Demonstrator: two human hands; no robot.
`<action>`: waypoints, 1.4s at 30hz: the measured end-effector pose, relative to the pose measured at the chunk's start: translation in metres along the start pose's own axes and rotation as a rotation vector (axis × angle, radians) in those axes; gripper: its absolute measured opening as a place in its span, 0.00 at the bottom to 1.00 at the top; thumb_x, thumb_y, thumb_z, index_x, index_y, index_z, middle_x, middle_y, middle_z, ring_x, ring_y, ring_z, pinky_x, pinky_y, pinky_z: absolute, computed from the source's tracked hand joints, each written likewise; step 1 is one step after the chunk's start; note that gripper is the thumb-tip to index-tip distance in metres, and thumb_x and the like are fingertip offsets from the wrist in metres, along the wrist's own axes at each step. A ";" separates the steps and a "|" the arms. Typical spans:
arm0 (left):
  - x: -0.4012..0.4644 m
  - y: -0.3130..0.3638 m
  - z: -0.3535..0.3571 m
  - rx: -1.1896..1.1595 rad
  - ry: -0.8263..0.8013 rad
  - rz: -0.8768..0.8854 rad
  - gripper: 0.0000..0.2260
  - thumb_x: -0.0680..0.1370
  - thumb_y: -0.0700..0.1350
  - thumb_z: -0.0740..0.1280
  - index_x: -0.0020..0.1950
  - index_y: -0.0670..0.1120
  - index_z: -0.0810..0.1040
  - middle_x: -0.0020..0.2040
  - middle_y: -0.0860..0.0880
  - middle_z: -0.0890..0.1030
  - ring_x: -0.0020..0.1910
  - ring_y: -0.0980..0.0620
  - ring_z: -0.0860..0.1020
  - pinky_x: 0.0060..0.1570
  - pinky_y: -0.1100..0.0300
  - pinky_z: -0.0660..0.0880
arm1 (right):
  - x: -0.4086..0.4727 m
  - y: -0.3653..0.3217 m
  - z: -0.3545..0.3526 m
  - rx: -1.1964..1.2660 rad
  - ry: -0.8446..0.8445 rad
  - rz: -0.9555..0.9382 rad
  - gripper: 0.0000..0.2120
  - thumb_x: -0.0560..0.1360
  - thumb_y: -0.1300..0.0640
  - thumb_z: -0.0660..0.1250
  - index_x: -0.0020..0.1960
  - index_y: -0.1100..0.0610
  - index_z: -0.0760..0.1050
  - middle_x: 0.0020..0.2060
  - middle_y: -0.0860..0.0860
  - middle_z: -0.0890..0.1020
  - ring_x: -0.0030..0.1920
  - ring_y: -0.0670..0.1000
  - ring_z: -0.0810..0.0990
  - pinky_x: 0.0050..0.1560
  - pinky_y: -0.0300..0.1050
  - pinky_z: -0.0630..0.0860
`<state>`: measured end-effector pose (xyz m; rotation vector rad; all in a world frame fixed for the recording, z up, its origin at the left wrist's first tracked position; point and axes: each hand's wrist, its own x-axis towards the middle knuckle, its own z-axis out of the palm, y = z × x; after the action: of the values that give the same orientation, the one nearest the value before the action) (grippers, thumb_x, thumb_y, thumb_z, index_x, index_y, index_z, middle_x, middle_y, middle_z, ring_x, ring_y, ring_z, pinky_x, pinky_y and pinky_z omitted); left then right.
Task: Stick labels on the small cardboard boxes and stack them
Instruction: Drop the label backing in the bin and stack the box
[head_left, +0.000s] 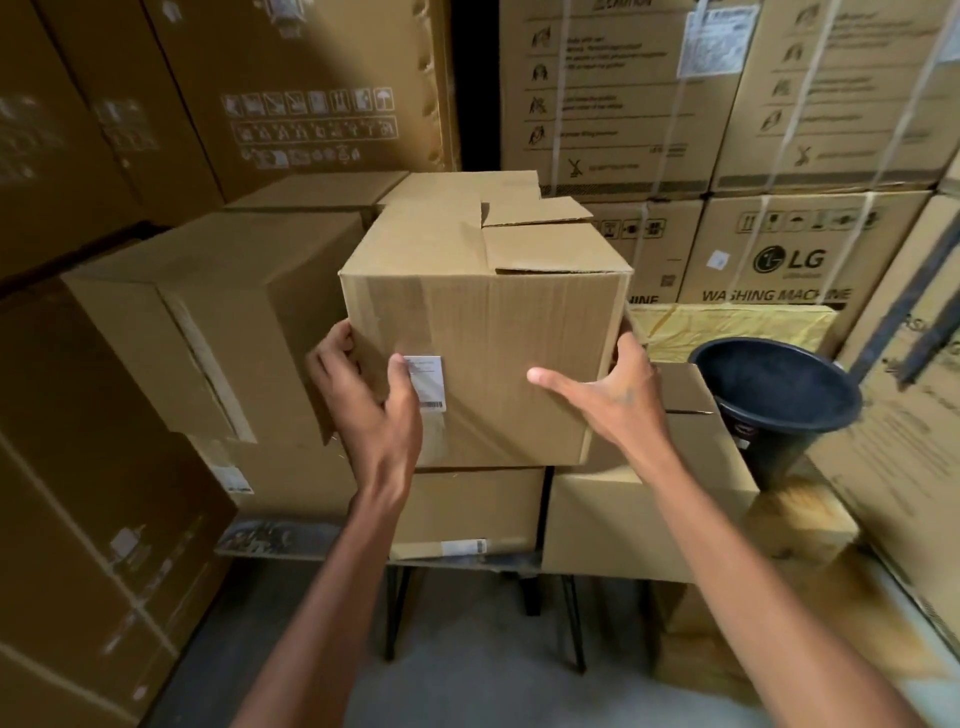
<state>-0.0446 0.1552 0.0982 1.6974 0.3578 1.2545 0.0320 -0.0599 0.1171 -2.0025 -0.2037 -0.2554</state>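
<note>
A small cardboard box (493, 332) sits on top of other small boxes (467, 512) on a table, its top flaps folded shut. A white label (428, 382) with a barcode is stuck on its front face, low on the left. My left hand (363, 389) grips the box's left front corner, thumb lying beside the label and fingers wrapped round the side. My right hand (608, 395) holds the right front corner, thumb flat on the front face and fingers hidden behind the right side.
More small boxes (623, 525) lie below and to the right, one (208, 322) stacked at the left. A black bucket (774, 395) stands at the right. Large appliance cartons (779, 260) wall in the back and sides. Table legs (395, 613) and grey floor show below.
</note>
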 end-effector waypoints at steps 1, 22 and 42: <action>-0.002 0.002 0.003 -0.016 -0.016 0.009 0.23 0.78 0.47 0.69 0.71 0.47 0.68 0.66 0.48 0.69 0.66 0.52 0.74 0.66 0.51 0.76 | 0.001 0.001 -0.006 0.008 0.014 -0.006 0.33 0.60 0.40 0.84 0.55 0.52 0.70 0.46 0.42 0.78 0.51 0.50 0.78 0.48 0.44 0.76; -0.101 0.064 0.125 -0.137 -0.420 0.048 0.23 0.75 0.39 0.66 0.70 0.48 0.67 0.65 0.51 0.69 0.67 0.49 0.73 0.66 0.46 0.76 | 0.061 0.114 -0.180 -0.028 0.010 0.025 0.37 0.60 0.42 0.84 0.61 0.47 0.68 0.54 0.45 0.77 0.57 0.50 0.77 0.57 0.49 0.75; -0.043 0.112 0.155 0.035 -0.457 0.411 0.18 0.81 0.43 0.62 0.71 0.47 0.77 0.66 0.52 0.80 0.67 0.56 0.73 0.69 0.55 0.70 | 0.038 0.050 -0.156 -0.381 0.578 -0.590 0.33 0.68 0.36 0.77 0.67 0.53 0.80 0.68 0.57 0.73 0.71 0.61 0.67 0.71 0.60 0.66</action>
<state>0.0374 -0.0108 0.1636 2.0908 -0.2557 1.0956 0.0678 -0.2211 0.1496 -2.0987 -0.3911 -1.3087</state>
